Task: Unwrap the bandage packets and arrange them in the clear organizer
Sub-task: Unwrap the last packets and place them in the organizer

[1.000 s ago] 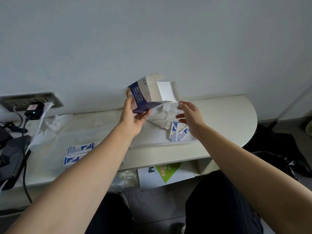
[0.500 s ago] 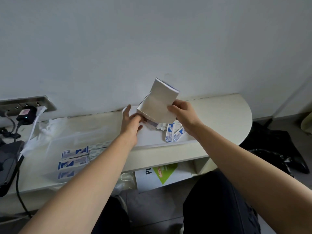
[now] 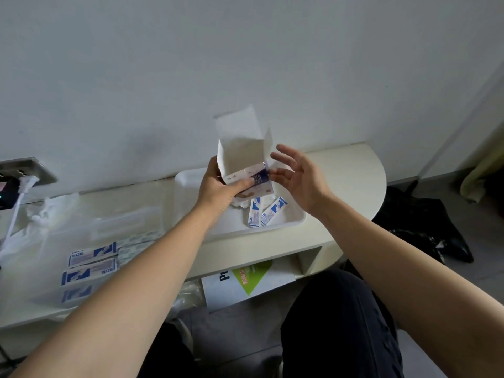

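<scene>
While left hand (image 3: 218,186) is gripping opened bandage box (image 3: 240,148) low on its body over white tray (image 3: 188,181), I am seeing right hand (image 3: 302,181) spread wide beside it, holding nothing. Loose packets (image 3: 266,212) lying in tray. Am judging them light, thin, slippery: pinching by edges advised.

Left hand (image 3: 220,187) curled in grip, right hand (image 3: 302,181) splayed

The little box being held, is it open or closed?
Open. The box has its top flap raised, showing a white inside; the left hand grips it.
</scene>
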